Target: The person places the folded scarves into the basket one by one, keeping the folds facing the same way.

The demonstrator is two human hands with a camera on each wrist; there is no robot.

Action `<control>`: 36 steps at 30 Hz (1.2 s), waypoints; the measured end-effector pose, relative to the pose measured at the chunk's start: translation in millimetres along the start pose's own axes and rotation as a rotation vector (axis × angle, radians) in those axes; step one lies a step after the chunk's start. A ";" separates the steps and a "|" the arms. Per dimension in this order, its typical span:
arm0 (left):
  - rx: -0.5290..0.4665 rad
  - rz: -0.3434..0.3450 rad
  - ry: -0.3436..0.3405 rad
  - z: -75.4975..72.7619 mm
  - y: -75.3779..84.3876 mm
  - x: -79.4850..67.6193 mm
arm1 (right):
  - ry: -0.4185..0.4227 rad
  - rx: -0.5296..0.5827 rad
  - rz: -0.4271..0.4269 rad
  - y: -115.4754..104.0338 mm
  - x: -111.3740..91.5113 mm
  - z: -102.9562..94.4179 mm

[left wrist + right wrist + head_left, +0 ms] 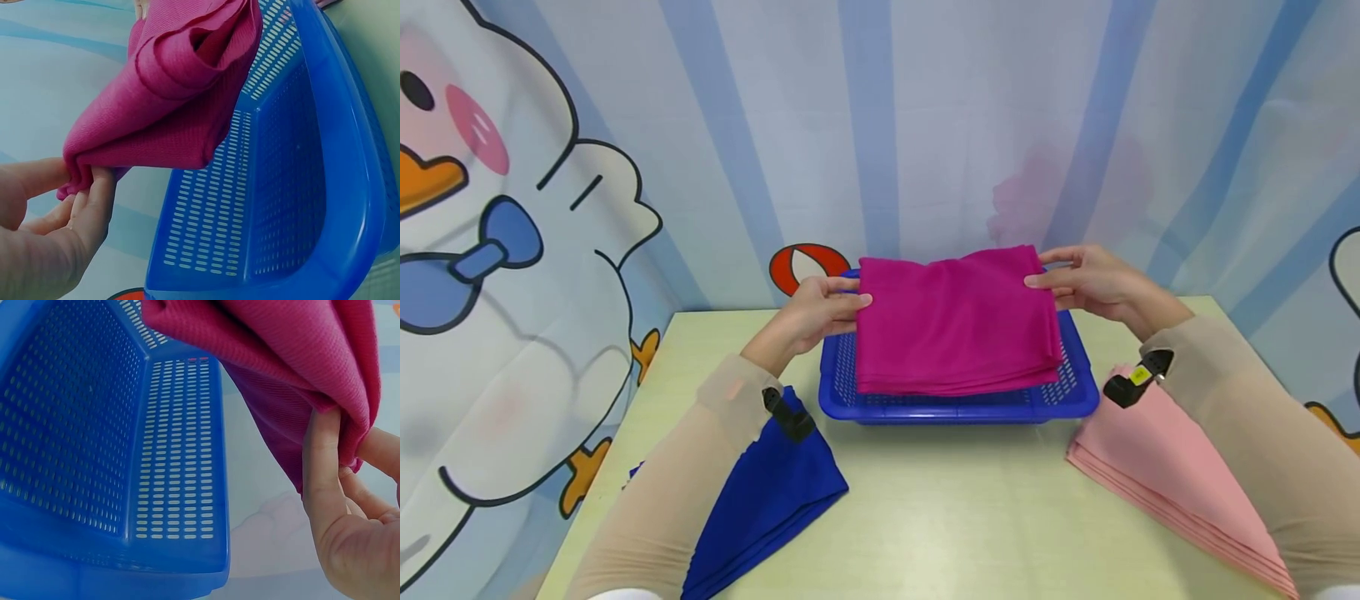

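Observation:
A folded magenta cloth is held up over a blue plastic basket with perforated sides. My left hand pinches the cloth's left edge, thumb on top and fingers beneath. At the opposite edge, my right hand pinches it the same way. In the left wrist view, the cloth shows several folded layers and hangs above the basket. The right wrist view shows fingers under the cloth; the part of the basket seen there holds nothing.
A folded dark blue cloth lies on the table at the left, partly under my left forearm. To the right, a folded pink cloth lies partly under my right forearm. A printed curtain hangs behind the table.

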State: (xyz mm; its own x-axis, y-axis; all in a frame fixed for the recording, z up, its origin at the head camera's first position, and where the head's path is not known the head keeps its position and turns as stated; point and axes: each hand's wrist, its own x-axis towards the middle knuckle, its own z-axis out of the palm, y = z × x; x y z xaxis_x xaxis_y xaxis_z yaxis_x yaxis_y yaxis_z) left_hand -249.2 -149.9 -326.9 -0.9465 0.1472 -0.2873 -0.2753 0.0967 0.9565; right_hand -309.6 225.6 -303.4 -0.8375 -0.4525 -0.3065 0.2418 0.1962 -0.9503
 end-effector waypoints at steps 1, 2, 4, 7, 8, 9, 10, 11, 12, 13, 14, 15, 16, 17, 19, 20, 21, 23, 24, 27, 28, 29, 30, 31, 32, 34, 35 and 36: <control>-0.003 -0.006 0.000 -0.4 -1.0 1.4 | -0.002 -0.002 -0.002 0.7 1.0 0.1; -0.006 -0.011 0.000 -0.8 -2.2 2.7 | -0.004 -0.001 -0.002 1.5 2.2 0.3; -0.012 -0.019 0.001 -1.2 -4.5 4.6 | -0.011 0.000 0.002 3.6 5.2 0.3; -0.016 -0.023 0.001 -2.1 -7.9 6.8 | -0.022 -0.002 0.015 7.1 9.1 0.2; -0.015 -0.025 0.002 -2.5 -8.8 7.5 | -0.027 -0.004 0.019 8.2 10.5 0.1; -0.016 -0.025 0.003 -2.7 -9.4 8.0 | -0.031 -0.009 0.022 9.3 11.7 -0.3; -0.015 -0.026 0.003 -2.8 -10.0 8.6 | -0.034 -0.013 0.024 10.2 12.8 -0.6; -0.013 -0.026 0.003 -3.0 -10.6 9.3 | -0.034 -0.021 0.025 11.1 13.9 -0.9; -0.011 -0.027 0.006 -2.6 -10.8 9.7 | -0.036 -0.025 0.026 11.5 14.9 -1.2; -0.006 -0.027 0.008 -2.1 -11.2 10.1 | -0.034 -0.030 0.027 12.2 15.7 -1.2; -0.003 -0.026 0.012 -1.3 -11.3 10.2 | -0.033 -0.034 0.029 13.0 16.6 -1.2; -0.002 -0.025 0.015 -0.1 -11.6 10.6 | -0.033 -0.041 0.030 13.8 17.0 -1.2; 0.003 -0.024 0.017 1.0 -12.1 11.2 | -0.031 -0.047 0.033 14.6 17.7 -1.1; 0.009 -0.024 0.019 2.1 -12.7 11.8 | -0.029 -0.053 0.034 15.5 18.0 -0.9; 0.022 -0.026 0.024 4.5 -13.4 12.9 | -0.025 -0.066 0.037 17.2 18.3 0.0; 0.028 -0.026 0.026 5.5 -13.8 13.4 | -0.025 -0.076 0.037 18.0 18.5 0.4; 0.036 -0.025 0.027 6.4 -14.2 14.2 | -0.024 -0.086 0.036 18.6 18.7 0.9; 0.051 -0.025 0.031 7.6 -14.8 15.3 | -0.023 -0.097 0.033 19.4 19.1 1.7; 0.056 -0.025 0.034 8.1 -15.1 15.8 | -0.022 -0.104 0.031 19.7 19.5 1.9; 0.062 -0.024 0.036 8.1 -16.7 17.5 | -0.023 -0.118 0.025 19.8 20.7 2.6; 0.062 -0.024 0.035 7.8 -17.4 17.9 | -0.022 -0.121 0.024 19.8 21.1 2.8; 0.062 -0.024 0.033 7.7 -17.9 18.3 | -0.023 -0.127 0.023 19.7 21.3 3.1; 0.063 -0.024 0.032 7.6 -18.4 18.4 | -0.023 -0.134 0.023 19.9 21.9 3.0; 0.063 -0.025 0.030 7.5 -18.8 18.6 | -0.024 -0.136 0.025 19.8 22.1 3.4; 0.063 -0.026 0.029 7.6 -19.2 18.8 | -0.024 -0.140 0.028 20.0 22.5 3.6; 0.067 -0.028 0.029 7.9 -19.7 18.8 | -0.026 -0.150 0.029 20.4 23.3 4.3; 0.070 -0.029 0.032 8.1 -19.8 18.8 | -0.027 -0.153 0.030 20.6 23.9 4.8; 0.074 -0.029 0.034 8.2 -20.0 18.6 | -0.027 -0.154 0.032 21.0 24.6 5.4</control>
State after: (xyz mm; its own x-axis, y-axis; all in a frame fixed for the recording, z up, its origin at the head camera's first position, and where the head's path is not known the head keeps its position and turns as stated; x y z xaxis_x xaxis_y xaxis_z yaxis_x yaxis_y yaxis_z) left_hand -259.9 -141.0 -351.8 -0.9439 0.1099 -0.3114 -0.2903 0.1732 0.9411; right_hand -322.5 213.8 -331.1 -0.8164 -0.4669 -0.3398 0.1882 0.3411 -0.9210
